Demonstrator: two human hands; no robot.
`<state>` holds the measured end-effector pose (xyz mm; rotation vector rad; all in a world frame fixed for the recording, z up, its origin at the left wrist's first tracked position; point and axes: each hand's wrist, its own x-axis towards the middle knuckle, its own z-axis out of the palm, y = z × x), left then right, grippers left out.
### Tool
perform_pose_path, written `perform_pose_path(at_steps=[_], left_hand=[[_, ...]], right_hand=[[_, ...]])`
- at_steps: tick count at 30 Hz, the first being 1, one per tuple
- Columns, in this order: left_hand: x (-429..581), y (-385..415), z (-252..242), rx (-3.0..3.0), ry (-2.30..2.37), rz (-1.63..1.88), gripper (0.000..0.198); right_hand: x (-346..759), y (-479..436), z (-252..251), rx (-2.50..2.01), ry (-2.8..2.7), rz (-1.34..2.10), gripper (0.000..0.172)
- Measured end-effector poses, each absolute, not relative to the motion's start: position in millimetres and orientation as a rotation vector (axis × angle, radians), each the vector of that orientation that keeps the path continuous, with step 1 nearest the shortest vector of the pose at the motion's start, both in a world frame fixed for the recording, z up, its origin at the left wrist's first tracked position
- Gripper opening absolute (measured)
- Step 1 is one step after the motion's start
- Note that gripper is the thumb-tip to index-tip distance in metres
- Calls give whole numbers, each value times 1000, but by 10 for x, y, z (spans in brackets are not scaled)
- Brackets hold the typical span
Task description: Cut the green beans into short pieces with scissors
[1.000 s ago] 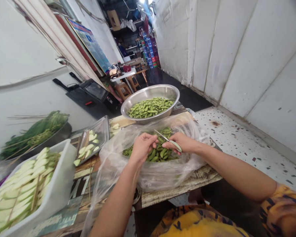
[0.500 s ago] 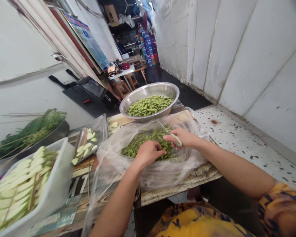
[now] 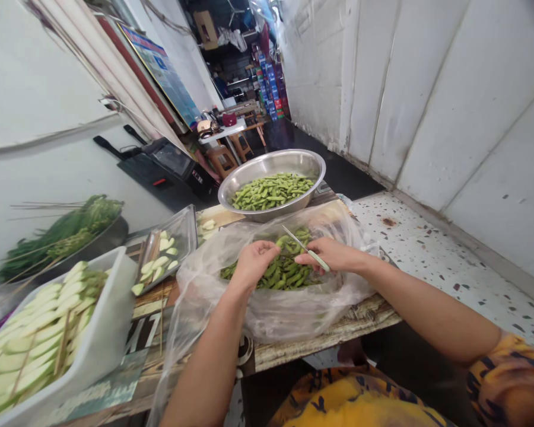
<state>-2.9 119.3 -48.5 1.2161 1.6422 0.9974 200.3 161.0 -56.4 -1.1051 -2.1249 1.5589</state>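
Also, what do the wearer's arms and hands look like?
Left hand and right hand: bare, no gloves, no watch or bracelet visible. Both forearms uncovered. Right sleeve: yellow-orange with dark printed marks, stopping short of the forearm. Left sleeve, if any, is out of frame.

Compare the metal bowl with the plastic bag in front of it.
The metal bowl is rigid and shiny; the plastic bag is limp and translucent. The bowl has a smooth oval rim, while the bag's open mouth is crumpled. Both hold green pods.
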Motion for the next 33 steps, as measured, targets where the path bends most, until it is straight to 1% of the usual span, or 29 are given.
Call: perform_pose_path(at_steps=[2,9,16,23,28,33], left_hand=[[-41,1197,-501,1225,1649,1025,37],[-8,1169,-469,1282,1576,1009,38],[-1,1169,-447,1202,1546,987,43],[16,1167,-449,1234,1592,1069,36],[30,1154,-435,1192,1541,1000,36],[-8,1170,-429,1048,1374,855,37]], right_hand=[[2004,1619,-590,-1100,-2144,1535,53],[2004,1604,-561,-1029,-2138,1675,54],[1982,1580,-548,-985,-2112,1578,51],[1978,1582,-610,-946,-2200,1670,49],[1971,1574,-606,-922,-2222,1565,48],[1978,1535,-561,-1001,-2248,1471,49]])
